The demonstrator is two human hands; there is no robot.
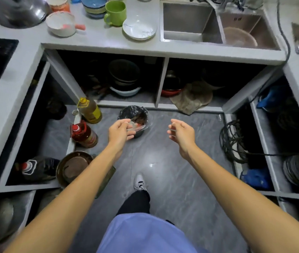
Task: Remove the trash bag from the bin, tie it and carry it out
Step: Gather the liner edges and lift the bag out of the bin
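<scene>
The bin point(133, 121) stands on the floor point(172, 161) just in front of the open shelves under the bench point(108, 42), small and round, with the black trash bag point(128, 111) lining it and folded over its rim. Some rubbish shows inside, reddish and pale, but it is too blurred to name.

Both arms reach forward and down towards it. The left hand point(119, 132) is the nearer one: it overlaps the near-left edge of the bin in this view, its fingers curled loosely, and whether they pinch the bag's edge or only hover above it cannot be told. The right hand point(180, 132) hangs off to the right of the bin, clearly apart from it, its grip half open and holding nothing.

So the bag lies ahead of and below both hands, a little left of the midline between them. The bin's opening faces straight up, so the bag most likely has to come out upwards. The right hand would need to swing inwards to reach the far-right rim before both can gather the edge.

Two oil bottles point(88, 111) stand close on the left.
</scene>
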